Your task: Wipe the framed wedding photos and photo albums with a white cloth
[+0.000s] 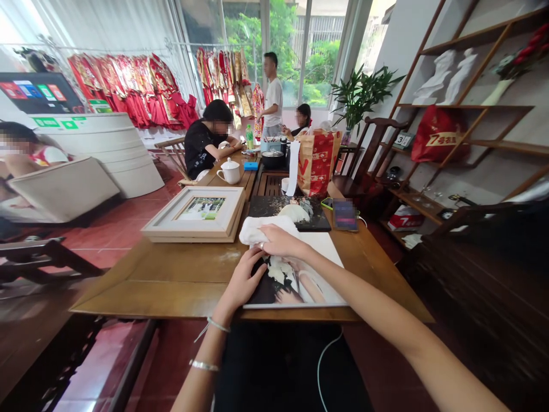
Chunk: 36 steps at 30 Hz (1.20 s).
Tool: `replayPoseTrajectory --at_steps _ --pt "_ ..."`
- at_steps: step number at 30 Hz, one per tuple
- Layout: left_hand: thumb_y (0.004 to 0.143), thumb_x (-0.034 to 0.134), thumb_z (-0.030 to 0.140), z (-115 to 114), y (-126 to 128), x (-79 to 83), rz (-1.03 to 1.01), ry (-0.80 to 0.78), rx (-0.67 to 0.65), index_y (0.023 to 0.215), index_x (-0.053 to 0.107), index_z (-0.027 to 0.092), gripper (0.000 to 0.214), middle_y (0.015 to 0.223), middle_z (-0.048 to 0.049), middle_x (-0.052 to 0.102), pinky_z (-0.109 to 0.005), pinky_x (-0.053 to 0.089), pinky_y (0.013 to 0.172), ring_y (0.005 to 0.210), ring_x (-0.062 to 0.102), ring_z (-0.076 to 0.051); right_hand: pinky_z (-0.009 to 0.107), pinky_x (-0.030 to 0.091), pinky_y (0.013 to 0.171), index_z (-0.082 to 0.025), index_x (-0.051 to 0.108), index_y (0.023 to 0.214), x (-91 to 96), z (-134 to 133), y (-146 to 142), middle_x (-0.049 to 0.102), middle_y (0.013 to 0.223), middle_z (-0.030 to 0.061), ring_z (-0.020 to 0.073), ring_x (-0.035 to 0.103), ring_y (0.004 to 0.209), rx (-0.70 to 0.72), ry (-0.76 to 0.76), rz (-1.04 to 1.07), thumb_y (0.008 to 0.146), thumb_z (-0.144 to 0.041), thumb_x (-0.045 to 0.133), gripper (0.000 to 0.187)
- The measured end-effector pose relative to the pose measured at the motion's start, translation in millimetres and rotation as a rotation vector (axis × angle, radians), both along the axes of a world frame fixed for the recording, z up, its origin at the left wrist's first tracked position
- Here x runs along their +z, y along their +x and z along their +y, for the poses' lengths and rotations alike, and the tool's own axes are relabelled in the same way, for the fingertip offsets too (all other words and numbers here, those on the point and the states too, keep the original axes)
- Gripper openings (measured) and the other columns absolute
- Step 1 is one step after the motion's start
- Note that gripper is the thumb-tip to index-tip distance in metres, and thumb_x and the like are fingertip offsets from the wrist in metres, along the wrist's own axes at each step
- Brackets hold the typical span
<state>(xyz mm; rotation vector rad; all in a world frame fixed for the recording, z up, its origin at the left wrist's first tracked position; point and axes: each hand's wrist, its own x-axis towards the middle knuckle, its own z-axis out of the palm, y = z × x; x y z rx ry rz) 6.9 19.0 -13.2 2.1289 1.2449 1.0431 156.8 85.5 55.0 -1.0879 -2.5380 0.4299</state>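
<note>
A white cloth point(254, 229) is bunched under my right hand point(281, 240), whose fingers are closed over it. It rests on the upper left part of a photo panel point(319, 292), which lies flat at the table's near edge. Dark areas, pale flower shapes and a person's arm show on the print. My left hand point(245, 277) lies on the panel's left edge, fingers stretched, with the fingertips close to the cloth and the right hand. Part of the picture is hidden beneath both hands. Just beyond lies a second, dark photo panel point(315, 220).
White picture frames point(193, 229) are stacked at the left on the wooden table point(171, 280). A phone point(345, 214) with a cable lies at the right. Behind stand a red-and-brown paper bag point(319, 163) and a white teapot point(230, 171). Several people are farther back.
</note>
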Motion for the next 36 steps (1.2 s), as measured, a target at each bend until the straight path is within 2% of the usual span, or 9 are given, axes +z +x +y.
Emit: replayPoseTrajectory --at_steps 3,6,10,15,19,23,27,30,36 --pt "0.088 0.05 0.024 0 1 1.4 0.011 -0.011 0.003 0.115 0.06 0.018 0.029 0.13 -0.012 0.054 -0.046 0.033 0.109 0.125 0.046 -0.026 0.036 0.037 0.097 -0.012 0.063 0.113 -0.3 -6 -8 0.063 0.12 0.0131 0.0261 0.052 0.115 -0.045 0.037 -0.034 0.073 -0.014 0.051 0.042" --pt "0.088 0.05 0.023 0 0 0.4 -0.007 -0.01 0.002 0.118 0.059 0.02 0.031 0.132 -0.011 0.053 -0.046 0.032 0.11 0.127 0.045 -0.026 0.037 0.037 0.098 -0.012 0.061 0.117 -0.7 -14 3 0.062 0.122 0.0133 0.0267 0.051 0.116 -0.114 0.06 -0.063 0.074 -0.015 0.049 0.045" --pt "0.089 0.049 0.024 0 -1 -1.3 -0.036 -0.009 -0.019 0.124 0.056 0.021 0.036 0.138 -0.0103 0.049 -0.045 0.028 0.112 0.131 0.041 -0.024 0.038 0.037 0.099 -0.012 0.064 0.112 -5.3 -23 40 0.065 0.117 0.0123 0.0268 0.053 0.113 -0.227 0.078 -0.1 0.072 -0.014 0.049 0.042" --pt "0.09 0.048 0.025 -1 -2 0.5 -0.051 -0.01 -0.034 0.124 0.055 0.022 0.035 0.14 -0.0094 0.048 -0.045 0.028 0.113 0.132 0.04 -0.022 0.041 0.03 0.107 -0.008 0.057 0.122 -19.9 -43 93 0.058 0.129 0.0135 0.0278 0.044 0.125 -0.388 0.102 -0.127 0.071 -0.011 0.047 0.052" --pt "0.09 0.048 0.024 -2 -2 1.0 -0.057 0.001 -0.032 0.124 0.056 0.022 0.035 0.14 -0.0091 0.048 -0.045 0.028 0.113 0.132 0.041 -0.022 0.049 0.025 0.109 -0.007 0.054 0.126 -30.6 -69 108 0.053 0.133 0.0148 0.0313 0.038 0.129 -0.473 0.118 -0.139 0.074 -0.012 0.047 0.052" --pt "0.088 0.05 0.023 -1 0 2.1 -0.064 0.015 -0.011 0.121 0.058 0.021 0.034 0.136 -0.0098 0.052 -0.047 0.031 0.111 0.129 0.045 -0.023 0.053 0.02 0.111 -0.01 0.056 0.124 -32.3 -107 88 0.052 0.135 0.0136 0.0335 0.032 0.132 -0.468 0.143 -0.141 0.074 -0.013 0.048 0.051" --pt "0.085 0.052 0.023 -1 1 4.6 -0.096 -0.007 0.011 0.118 0.061 0.019 0.034 0.134 -0.0109 0.055 -0.047 0.033 0.11 0.127 0.048 -0.024 0.05 0.012 0.115 -0.012 0.055 0.125 -23.9 -151 50 0.049 0.138 0.0113 0.03 0.025 0.136 -0.296 0.081 -0.076 0.065 -0.009 0.049 0.06" --pt "0.085 0.052 0.024 0 0 5.8 -0.146 -0.034 0.003 0.116 0.063 0.019 0.033 0.133 -0.011 0.056 -0.046 0.035 0.109 0.126 0.049 -0.024 0.046 0.004 0.117 -0.012 0.051 0.129 -20.5 -180 22 0.045 0.141 0.0109 0.0272 0.018 0.139 -0.214 -0.003 -0.012 0.066 -0.011 0.05 0.063" --pt "0.087 0.05 0.025 4 -4 3.4 -0.187 -0.081 -0.021 0.115 0.064 0.017 0.033 0.133 -0.0122 0.056 -0.045 0.034 0.11 0.127 0.048 -0.024 0.043 0.0 0.117 -0.008 0.046 0.134 -30.8 -204 -2 0.04 0.143 0.0143 0.0292 0.013 0.141 -0.124 -0.131 0.067 0.071 -0.022 0.051 0.065"
